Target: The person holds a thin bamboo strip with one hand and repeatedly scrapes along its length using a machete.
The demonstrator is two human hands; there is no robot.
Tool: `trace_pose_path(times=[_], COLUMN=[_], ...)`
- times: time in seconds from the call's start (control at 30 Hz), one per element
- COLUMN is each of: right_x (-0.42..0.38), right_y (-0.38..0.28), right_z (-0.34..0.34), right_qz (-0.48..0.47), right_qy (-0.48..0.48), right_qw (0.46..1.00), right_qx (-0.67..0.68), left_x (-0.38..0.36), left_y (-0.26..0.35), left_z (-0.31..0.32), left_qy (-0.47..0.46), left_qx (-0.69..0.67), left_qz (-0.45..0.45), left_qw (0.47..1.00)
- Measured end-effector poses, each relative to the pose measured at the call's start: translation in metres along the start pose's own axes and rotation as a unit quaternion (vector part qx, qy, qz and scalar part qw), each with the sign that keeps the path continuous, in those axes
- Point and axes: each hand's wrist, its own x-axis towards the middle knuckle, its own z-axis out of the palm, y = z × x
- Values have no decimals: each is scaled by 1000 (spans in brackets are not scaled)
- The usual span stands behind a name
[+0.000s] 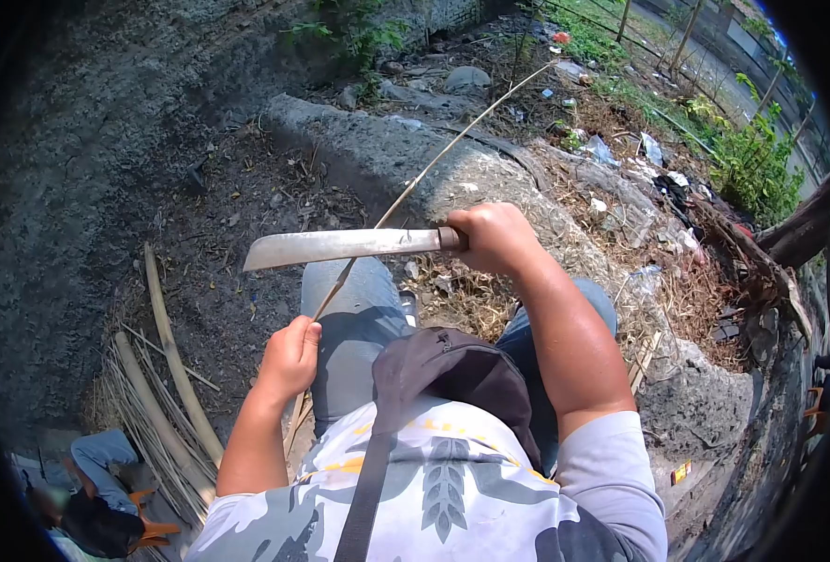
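Observation:
My right hand [496, 238] is closed around the dark handle of a machete [340, 245]. Its broad, worn blade points left and lies across a long thin bamboo strip [448, 147], overlapping it in this view. My left hand [291, 356] grips the strip's near end, beside my left knee. From there the strip slants up and away to the right, far past the blade, with a node partway along it. The blade is above my left thigh [354, 295], which is in jeans. A black bag [457, 375] rests at my lap on a strap.
Bamboo poles [181, 351] and a bundle of thin strips [125, 403] lie at left. A rough wall [78, 140] rises behind them. A seated person [96, 496] is at lower left. Ahead lies a concrete ledge [368, 140], with litter [654, 150] and dry straw beyond.

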Motion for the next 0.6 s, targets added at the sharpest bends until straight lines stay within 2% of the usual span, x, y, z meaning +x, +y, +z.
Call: trace_pose_path(times=[0.07,0.13,0.17,0.27,0.33,0.4,0.43,0.47,0.53,0.6], right_x=[-3,-2,0,7,4,2,2,4,3,0], right_y=[26,44,45,41,38,34,21,22,6,-11], right_z=[4,2,9,8,11,11,-1,5,11,6], right_qz=[56,171,186,158,131,107,123,81,36,5], right_qy=[64,22,40,79,93,67,-16,-80,-152,-114], right_qw=[996,974,977,984,987,990,983,971,945,979], right_qx=[-1,144,99,2,15,61,136,210,287,172], left_x=[-4,-5,0,2,7,3,3,6,10,13], left_y=[-7,-3,1,-1,-2,-1,1,4,6,6], left_z=[-13,-18,-17,-16,-15,-11,-8,-3,1,5], left_qy=[-23,-47,-56,-42,-40,-47,-51,-52,-45,-38], left_qx=[14,32,42,47,26,-15,-18,-22,-14,8], left_qz=[-6,-8,-7,-12,-14,-28,-22,-16,-1,19], left_qw=[1000,998,998,998,999,998,998,998,999,999])
